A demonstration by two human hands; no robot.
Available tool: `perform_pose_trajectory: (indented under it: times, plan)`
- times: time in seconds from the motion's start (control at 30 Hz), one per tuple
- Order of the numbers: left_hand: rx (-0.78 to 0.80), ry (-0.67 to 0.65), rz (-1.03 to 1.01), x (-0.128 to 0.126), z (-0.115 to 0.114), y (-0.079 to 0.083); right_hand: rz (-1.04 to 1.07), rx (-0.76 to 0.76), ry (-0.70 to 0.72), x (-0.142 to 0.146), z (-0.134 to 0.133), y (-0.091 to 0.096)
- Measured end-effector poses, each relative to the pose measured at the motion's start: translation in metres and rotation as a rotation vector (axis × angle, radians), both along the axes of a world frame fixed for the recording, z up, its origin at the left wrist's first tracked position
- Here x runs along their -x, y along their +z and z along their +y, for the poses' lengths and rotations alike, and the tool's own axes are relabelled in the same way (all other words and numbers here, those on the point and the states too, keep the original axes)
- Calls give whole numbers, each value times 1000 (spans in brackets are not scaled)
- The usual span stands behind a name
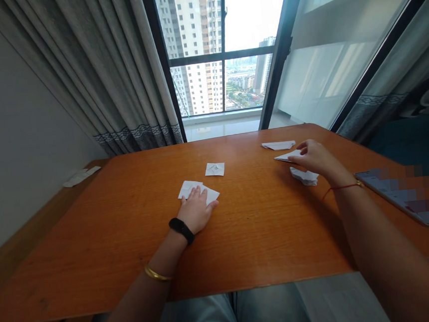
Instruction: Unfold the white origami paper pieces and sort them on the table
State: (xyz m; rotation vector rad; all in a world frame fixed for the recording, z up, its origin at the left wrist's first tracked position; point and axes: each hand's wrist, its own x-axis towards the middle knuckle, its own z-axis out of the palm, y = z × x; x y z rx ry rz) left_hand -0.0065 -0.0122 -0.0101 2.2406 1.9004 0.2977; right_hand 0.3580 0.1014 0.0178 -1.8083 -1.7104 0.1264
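Note:
My left hand (197, 210) lies flat with its fingers spread over folded white paper (190, 187) on the wooden table. Just beyond it is a small square of white paper (215, 169) with creases or lines on its face. At the right, my right hand (312, 157) pinches a pointed folded paper (286, 156) between thumb and fingers, its tip toward the left. Below that hand sits a small stack of folded white paper (304, 175). Farther back lies a long flat folded paper (278, 145).
The orange-brown wooden table (244, 248) spans the view. A flat panel-like object (386, 196), partly blurred out, lies at its right edge. White paper (81, 176) rests on a ledge at the left. Grey curtains (124, 78) and a window stand behind.

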Motion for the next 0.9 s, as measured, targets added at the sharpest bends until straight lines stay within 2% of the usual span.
perform_pose_trajectory:
  times: [0.07, 0.13, 0.23, 0.33, 0.43, 0.57, 0.67, 0.73, 0.8, 0.9]
  plan:
    - [22, -140, 14, -7, -6, 3, -29, -66, 135, 38, -12, -1]
    - [-16, -244, -14, -13, -10, 5, -108, -113, 357, 78, -23, -7]
    - [-96, -170, -24, -14, -9, 5, -307, -55, 601, 131, -30, -19]
    - [-130, -13, -11, -8, -3, 1, -399, 60, 640, 169, -17, -26]
    - [-118, 23, -38, -5, 0, -1, -431, 156, 607, 192, 3, -27]
    - [-98, -20, -139, -5, -1, 0, -549, 191, 646, 196, 3, -24]
    - [-114, 8, -175, -6, -1, -1, -585, 94, 620, 179, -18, -21]
    - [-124, 33, -182, -6, -1, -3, -521, 65, 567, 164, -34, -18]
    - [-118, 37, -213, -5, 1, -6, -302, 46, 492, 150, -47, -15]
    - [-128, 28, -339, -4, 4, -9, 333, 113, 497, 138, -57, -7]
